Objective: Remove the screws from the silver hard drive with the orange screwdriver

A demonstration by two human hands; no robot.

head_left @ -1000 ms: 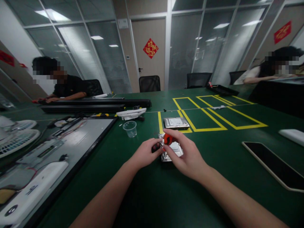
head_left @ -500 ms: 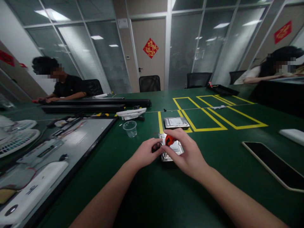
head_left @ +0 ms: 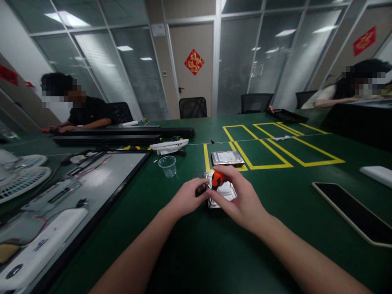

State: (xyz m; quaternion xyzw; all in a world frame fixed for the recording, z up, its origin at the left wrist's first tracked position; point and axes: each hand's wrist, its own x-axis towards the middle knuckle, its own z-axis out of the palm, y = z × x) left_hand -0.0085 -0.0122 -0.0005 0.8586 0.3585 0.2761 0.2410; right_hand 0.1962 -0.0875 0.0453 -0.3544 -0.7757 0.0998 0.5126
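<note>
A silver hard drive (head_left: pixel 226 197) lies flat on the green table in front of me, partly covered by both hands. My right hand (head_left: pixel 241 200) is closed round the orange-and-black handle of a screwdriver (head_left: pixel 218 179), held over the drive's left side. The tip is hard to make out behind my fingers. My left hand (head_left: pixel 190 198) pinches a small dark thing (head_left: pixel 200 189) at the drive's left edge, close to the screwdriver; what it is I cannot tell. Just beyond lies a second hard drive (head_left: pixel 227 158).
A clear plastic cup (head_left: pixel 168 166) stands left of the drives. A large panel (head_left: pixel 101 192) with parts on it fills the left side. On the right lies a phone (head_left: pixel 352 212). Long black bars (head_left: pixel 122 135) lie at the back left. Two other people sit across the table.
The orange screwdriver handle has turned and tilted slightly in my right hand, showing more of its orange top. My left hand has hardly moved.
</note>
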